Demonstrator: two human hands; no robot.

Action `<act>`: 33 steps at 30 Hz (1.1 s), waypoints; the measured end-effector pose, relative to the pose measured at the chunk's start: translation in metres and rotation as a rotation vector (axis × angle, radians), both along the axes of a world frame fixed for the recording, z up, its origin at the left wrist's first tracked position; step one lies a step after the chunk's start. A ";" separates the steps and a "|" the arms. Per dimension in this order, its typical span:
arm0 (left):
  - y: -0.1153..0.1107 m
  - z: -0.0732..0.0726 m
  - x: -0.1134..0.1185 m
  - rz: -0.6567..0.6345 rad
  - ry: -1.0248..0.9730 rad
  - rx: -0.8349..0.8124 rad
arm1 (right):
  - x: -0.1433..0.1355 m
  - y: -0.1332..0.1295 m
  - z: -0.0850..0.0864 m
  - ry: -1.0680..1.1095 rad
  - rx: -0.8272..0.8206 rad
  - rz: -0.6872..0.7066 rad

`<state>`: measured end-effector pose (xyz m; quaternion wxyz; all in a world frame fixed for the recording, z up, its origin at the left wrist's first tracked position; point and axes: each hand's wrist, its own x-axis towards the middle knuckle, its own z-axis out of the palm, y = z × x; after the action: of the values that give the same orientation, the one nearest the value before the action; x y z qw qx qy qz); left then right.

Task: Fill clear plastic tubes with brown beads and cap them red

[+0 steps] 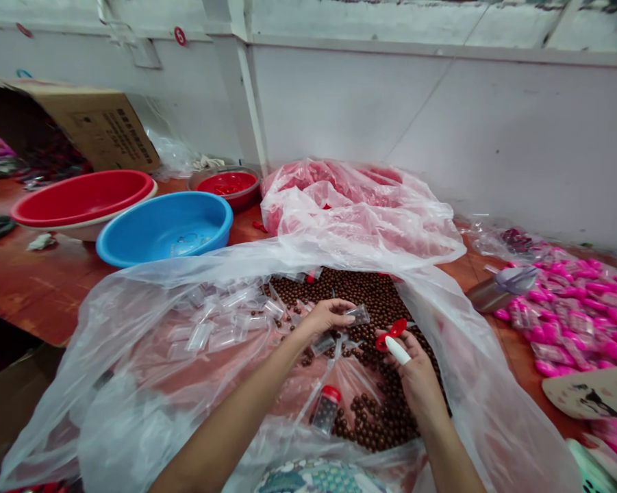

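Observation:
Between the fingers of my left hand [330, 317] is a small clear plastic container [358, 315], held over the heap of brown balls [339, 291]. My right hand [413, 366] pinches a red plastic cap [399, 328] with a round flap; a white cover sits on its thumb. The hands are slightly apart. Below them stands a filled container with a red lid [326, 409], tilted on the plastic sheet. Several clear containers [226, 322] lie loose to the left of my left hand. Balls also spread beneath my right hand.
A translucent plastic sheet [128, 356] surrounds the balls. Behind it lies a bag of red pieces [349, 198]. A blue basin [167, 229], a red basin [82, 198] and a cardboard box [107, 133] stand left. Pink pieces [580, 311] and a metal tumbler [498, 289] are right.

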<state>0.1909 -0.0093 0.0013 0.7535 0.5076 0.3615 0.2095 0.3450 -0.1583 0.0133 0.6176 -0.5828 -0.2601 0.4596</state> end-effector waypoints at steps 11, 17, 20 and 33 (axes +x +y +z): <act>-0.069 0.048 -0.021 0.069 -0.240 -0.229 | 0.003 -0.003 0.020 -0.011 0.035 -0.069; -0.088 0.039 -0.022 0.106 -0.151 -0.034 | -0.010 0.002 0.031 -0.240 0.035 0.102; -0.090 0.033 -0.024 0.117 -0.142 0.063 | -0.016 0.000 0.038 -0.376 0.048 0.168; -0.105 0.033 -0.028 0.184 -0.200 -0.045 | -0.035 -0.015 0.039 -0.680 0.231 0.248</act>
<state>0.1630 -0.1138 0.0339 0.7746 0.4316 0.3344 0.3191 0.3101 -0.1732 0.0526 0.4974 -0.5927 -0.5689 0.2787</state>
